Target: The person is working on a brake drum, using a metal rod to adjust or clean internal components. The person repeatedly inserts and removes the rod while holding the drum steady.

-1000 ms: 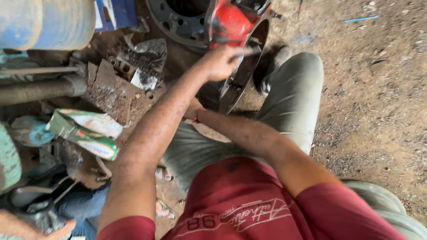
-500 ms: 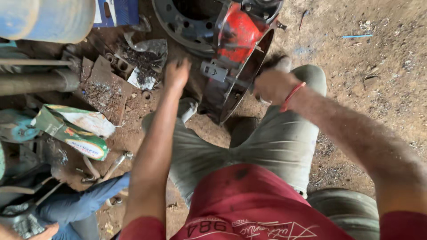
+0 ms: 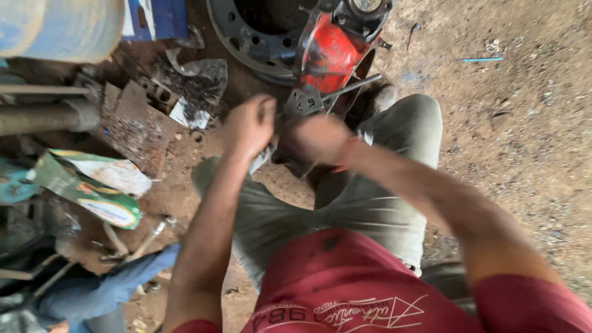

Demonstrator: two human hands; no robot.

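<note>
The black wheel rim (image 3: 259,37) lies on the dirt ahead, and the red metal part (image 3: 330,52) leans on it just past my knees. It could tip onto my legs. My left hand (image 3: 250,126) is clenched; my right hand (image 3: 317,139) is blurred, grip unclear.

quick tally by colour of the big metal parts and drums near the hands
Red metal hub part: 1
Dark steel wheel rim: 1
Blue drum: 1
Rusty metal pipe: 1
Total: 4
Both the left hand and the right hand sit just below the red part.
</note>
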